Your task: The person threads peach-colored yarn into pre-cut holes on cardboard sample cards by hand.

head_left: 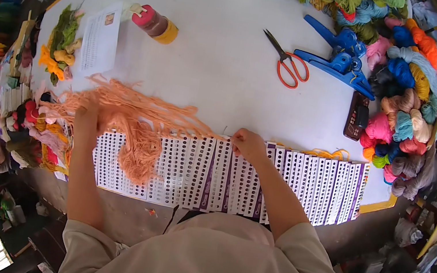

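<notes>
A loose bundle of peach yarn [140, 149] lies across the left part of a row of white cards with punched holes [183, 171], some edged in purple. Its strands stretch rightward along the cards' top edge. At the bundle's left end, my left hand [88, 113] is closed on the yarn, its fingertips partly hidden among strands. My right hand [250, 145] is pinched at the top edge of the cards, where the thin ends of the peach strands reach its fingertips. Orange yarn [332, 154] shows behind the cards on the right.
Orange-handled scissors [287, 61] and blue clamps [338, 55] lie on the white table [207, 35]. A dark remote-like device [357, 115] is beside colourful yarn skeins [406, 99]. A bottle [156, 24], a printed sheet [100, 39] and green yarn [64, 30] are at left.
</notes>
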### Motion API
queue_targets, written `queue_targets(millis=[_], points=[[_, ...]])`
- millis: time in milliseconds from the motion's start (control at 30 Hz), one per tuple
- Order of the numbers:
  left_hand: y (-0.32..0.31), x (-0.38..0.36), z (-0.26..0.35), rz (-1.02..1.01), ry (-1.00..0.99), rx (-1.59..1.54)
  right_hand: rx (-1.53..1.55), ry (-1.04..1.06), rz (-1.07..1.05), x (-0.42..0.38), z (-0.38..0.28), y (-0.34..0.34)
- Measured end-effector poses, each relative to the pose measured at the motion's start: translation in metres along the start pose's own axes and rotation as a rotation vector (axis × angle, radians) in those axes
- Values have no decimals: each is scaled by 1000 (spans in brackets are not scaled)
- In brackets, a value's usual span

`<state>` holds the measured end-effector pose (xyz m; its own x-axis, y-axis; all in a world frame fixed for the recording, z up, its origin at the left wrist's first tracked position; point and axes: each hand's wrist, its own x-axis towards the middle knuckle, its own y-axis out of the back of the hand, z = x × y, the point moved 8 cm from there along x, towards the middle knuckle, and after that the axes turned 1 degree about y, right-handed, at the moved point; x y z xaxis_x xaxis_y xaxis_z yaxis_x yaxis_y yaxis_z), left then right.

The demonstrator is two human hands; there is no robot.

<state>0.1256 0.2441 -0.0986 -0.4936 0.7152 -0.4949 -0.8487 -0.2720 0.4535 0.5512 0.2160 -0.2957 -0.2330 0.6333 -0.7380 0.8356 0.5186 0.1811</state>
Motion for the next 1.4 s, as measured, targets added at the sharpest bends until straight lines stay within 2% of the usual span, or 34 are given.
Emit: queue_targets(millis=[33,67,100,133,200,267,333,400,467,500,533,600,700,767,833,967,1033,1067,1167,1233,1400], points=[[-15,-30,25,8,-114,-61,-2,10,1,-1,0,-2],[-30,-55,29,-24,-104,-179,-104,37,24,1,3,-2],[-45,-80,33,-55,-92,-296,-206,65,48,0,1,-4],[-55,-96,18,-130,44,-468,-212,82,50,-6,-4,-8],[-101,-139,34,-371,-113,-248,-134,131,105,-21,-13,-11],[-136,-155,19,-652,-99,-644,176,348,176,-39,-39,-17],[-161,-176,32,-745,-39,-933,439,431,144,-90,-93,-7],[-168,-190,38,-777,-30,-955,708,434,-47,-141,-131,-7],[-181,-196,34,-885,-50,-977,614,430,-100,-178,-156,-7],[-183,-201,39,-794,-64,-831,591,432,-106,-187,-161,-8],[-186,-211,48,-807,-78,-832,584,457,-101,-190,-161,-9],[-180,-221,57,-683,-177,-754,611,518,-85,-195,-161,-5],[-179,-218,55,-757,-230,-681,645,584,-76,-204,-162,-3],[-175,-225,59,-736,-219,-724,649,599,-70,-208,-162,-3],[-175,-230,63,-717,-208,-770,725,479,-67,-209,-157,-5],[-175,-233,63,-719,-217,-785,755,479,-12,-217,-162,-5],[-176,-234,62,-725,-203,-741,541,593,76,-219,-167,-4],[-177,-234,61,-739,-209,-753,540,594,79,-220,-166,-3],[-178,-232,63,-753,-224,-775,566,523,31,-219,-164,-3],[-177,-231,63,-754,-235,-784,710,467,-10,-217,-160,-5],[-177,-233,64,-724,-208,-859,795,441,-30,-216,-158,-4]])
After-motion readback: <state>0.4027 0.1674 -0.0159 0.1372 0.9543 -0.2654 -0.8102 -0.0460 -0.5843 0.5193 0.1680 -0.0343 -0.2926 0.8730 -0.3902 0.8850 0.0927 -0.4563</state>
